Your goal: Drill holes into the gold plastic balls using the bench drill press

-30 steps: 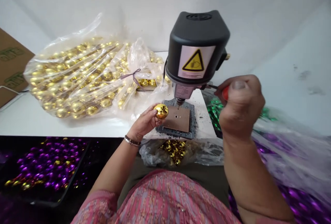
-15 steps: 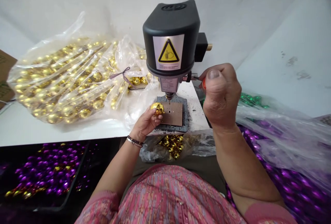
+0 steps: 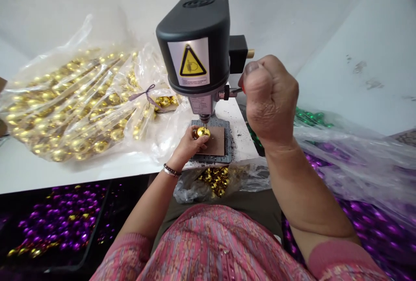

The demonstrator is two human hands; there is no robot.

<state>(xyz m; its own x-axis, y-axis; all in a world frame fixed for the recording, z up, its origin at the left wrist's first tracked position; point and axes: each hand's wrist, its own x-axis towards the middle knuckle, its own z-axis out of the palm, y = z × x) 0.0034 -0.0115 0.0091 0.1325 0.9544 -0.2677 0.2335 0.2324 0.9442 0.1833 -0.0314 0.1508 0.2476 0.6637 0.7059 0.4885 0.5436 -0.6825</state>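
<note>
A shiny gold ball (image 3: 203,132) is pinched in my left hand (image 3: 191,143), under the chuck (image 3: 204,117) of a small black drill press (image 3: 195,25). The ball is at the brown board (image 3: 216,141) on the press's grey base (image 3: 227,153); whether it touches the board I cannot tell. The drill bit meets or nearly meets the ball's top. My right hand (image 3: 271,99) is closed around the feed lever (image 3: 238,91) on the press's right side, its red knob mostly hidden by the fingers.
A large clear bag of gold balls (image 3: 65,108) lies left on the white table (image 3: 107,164). A bag of gold pieces (image 3: 214,181) sits at my lap. Purple balls fill a dark tray (image 3: 61,216) lower left; bagged purple balls (image 3: 364,224) and green ones (image 3: 312,117) are at right.
My left hand has brought the gold ball from beside the bit to beneath it. My right hand stays on the lever, somewhat higher in view. The camera view has shifted slightly.
</note>
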